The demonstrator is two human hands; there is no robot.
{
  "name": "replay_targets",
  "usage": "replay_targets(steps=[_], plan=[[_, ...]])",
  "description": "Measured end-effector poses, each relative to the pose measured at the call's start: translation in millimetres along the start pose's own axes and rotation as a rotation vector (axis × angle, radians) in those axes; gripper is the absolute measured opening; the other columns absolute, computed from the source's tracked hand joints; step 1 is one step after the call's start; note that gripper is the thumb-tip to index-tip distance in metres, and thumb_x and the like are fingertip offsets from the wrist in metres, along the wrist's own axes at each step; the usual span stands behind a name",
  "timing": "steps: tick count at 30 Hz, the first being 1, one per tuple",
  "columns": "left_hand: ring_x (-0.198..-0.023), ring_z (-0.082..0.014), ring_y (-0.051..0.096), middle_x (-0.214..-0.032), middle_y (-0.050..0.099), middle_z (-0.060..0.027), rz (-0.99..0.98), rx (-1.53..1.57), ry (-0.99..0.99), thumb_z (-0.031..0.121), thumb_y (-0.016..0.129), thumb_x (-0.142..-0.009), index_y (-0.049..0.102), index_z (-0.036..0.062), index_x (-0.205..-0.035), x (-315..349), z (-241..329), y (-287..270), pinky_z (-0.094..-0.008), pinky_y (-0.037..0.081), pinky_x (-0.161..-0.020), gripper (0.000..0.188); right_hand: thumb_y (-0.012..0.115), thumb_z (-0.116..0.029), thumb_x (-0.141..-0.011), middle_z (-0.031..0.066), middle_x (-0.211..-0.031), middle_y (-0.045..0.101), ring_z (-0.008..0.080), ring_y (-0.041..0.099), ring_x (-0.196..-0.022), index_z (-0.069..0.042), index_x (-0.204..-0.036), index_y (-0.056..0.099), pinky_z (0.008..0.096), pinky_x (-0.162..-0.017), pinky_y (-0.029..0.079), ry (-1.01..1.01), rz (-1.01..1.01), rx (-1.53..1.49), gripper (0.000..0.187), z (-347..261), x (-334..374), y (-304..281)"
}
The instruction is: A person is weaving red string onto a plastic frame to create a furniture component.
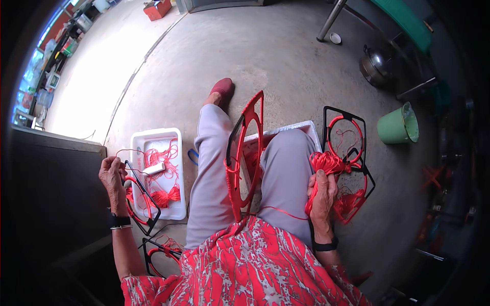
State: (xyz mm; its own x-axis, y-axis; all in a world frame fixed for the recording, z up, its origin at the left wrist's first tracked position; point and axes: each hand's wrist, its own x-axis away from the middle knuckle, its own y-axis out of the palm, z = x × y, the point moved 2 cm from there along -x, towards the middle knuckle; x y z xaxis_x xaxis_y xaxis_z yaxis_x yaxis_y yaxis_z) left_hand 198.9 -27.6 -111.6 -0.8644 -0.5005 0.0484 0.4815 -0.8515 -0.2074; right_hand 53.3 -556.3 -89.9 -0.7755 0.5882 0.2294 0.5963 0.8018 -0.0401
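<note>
Red cord bundle (326,163) pinched in R hand (321,196); L hand (112,176) gripping black frame (140,196).

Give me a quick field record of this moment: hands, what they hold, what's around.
left hand: grips black frame by its top, beside the white tray
right hand: closed on bundle of red cord
between knees: red frame, upright
right of person: stacked black frames, green bucket
floor: concrete

The right hand (321,196) grips a bundle of red cord (326,163); the left hand (112,176) holds a black frame (144,204) beside a white tray (178,173).
</note>
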Motion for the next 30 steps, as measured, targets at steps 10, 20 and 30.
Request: replay_targets(steps=[10, 20, 30], plan=[[-0.043, -0.0139, 0.053, -0.061, 0.059, -0.0080, 0.070, -0.269, -0.212, 0.009, 0.061, -0.080, 0.060, 0.0007, -0.084, -17.1, -98.8, 2.6, -0.0250, 0.040, -0.036, 0.009, 0.053, -0.034, -0.095, -0.0041, -0.065, 0.046, 0.0039, 0.037, -0.049, -0.012, -0.085, 0.050, 0.0196, -0.043, 0.028, 0.111, 0.035, -0.036, 0.025, -1.6, 3.0, 3.3], [-0.080, -0.0341, 0.066, -0.084, 0.068, -0.0199, 0.043, -0.724, -0.329, 0.015, 0.059, -0.072, 0.072, 0.0061, -0.088, -7.6, -203.8, 20.4, -0.0418, 0.052, -0.075, 0.023, 0.051, -0.031, -0.094, -0.0040, -0.064, 0.042, 0.0032, 0.033, -0.047, -0.011, -0.084, 0.048, 0.0177, -0.042, 0.026, 0.124, 0.179, 0.130, 0.023, -14.7, 6.1, 16.7], [-0.083, -0.0347, 0.063, -0.082, 0.067, -0.0164, 0.115, -0.763, -0.244, 0.022, 0.058, -0.075, 0.070, 0.0075, -0.078, -36.8, -252.6, 100.1, -0.0463, 0.050, -0.076, 0.019, 0.052, -0.017, -0.089, 0.0236, -0.105, 0.057, 0.0378, 0.058, -0.091, 0.006, -0.119, 0.052, 0.0460, -0.081, 0.049, 0.212, 0.314, 0.468, 0.038, -15.9, -0.6, -7.5]])
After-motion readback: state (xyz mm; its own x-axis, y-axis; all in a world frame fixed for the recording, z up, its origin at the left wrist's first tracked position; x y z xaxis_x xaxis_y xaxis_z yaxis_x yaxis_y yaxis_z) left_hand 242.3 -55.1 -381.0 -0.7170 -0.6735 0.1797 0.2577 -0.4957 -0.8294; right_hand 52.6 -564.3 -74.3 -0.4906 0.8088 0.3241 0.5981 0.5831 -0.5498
